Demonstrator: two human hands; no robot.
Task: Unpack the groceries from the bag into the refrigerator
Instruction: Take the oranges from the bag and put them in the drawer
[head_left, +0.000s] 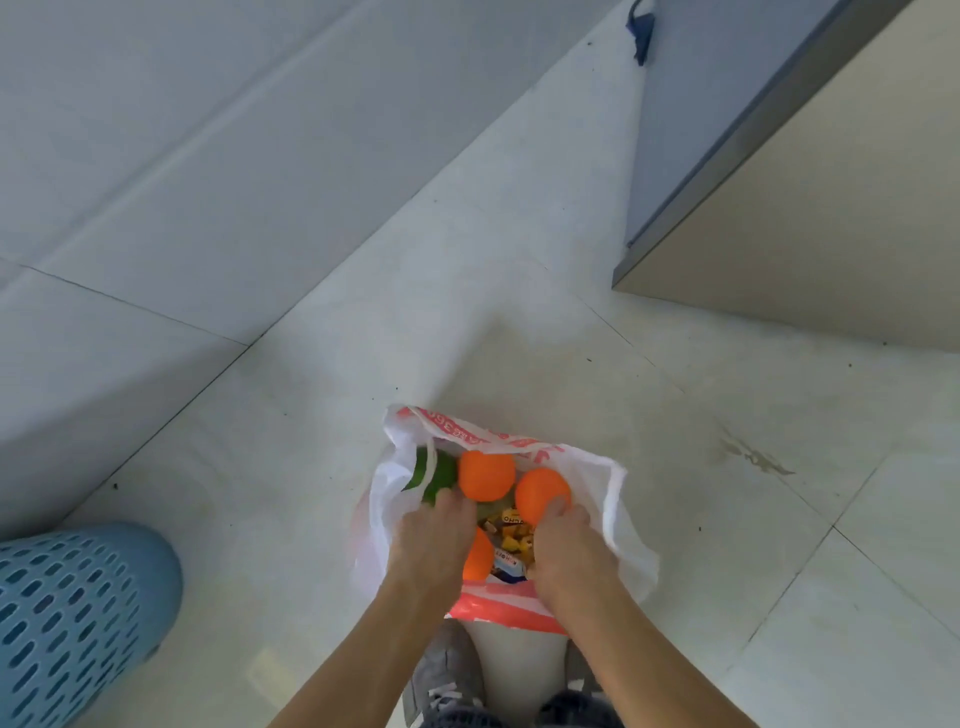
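A white plastic bag with red print stands open on the floor just in front of my feet. Inside lie a green fruit, three oranges and several small wrapped sweets. My left hand is inside the bag, its fingertips on the green fruit and beside the middle orange. My right hand reaches in too, its fingers curled round the right orange. A third orange shows between my two hands, partly hidden.
A blue perforated plastic basket stands at the lower left. The grey and beige refrigerator rises at the upper right, a dark cloth hanging beside it. A white wall runs along the left. Pale floor tiles surround the bag.
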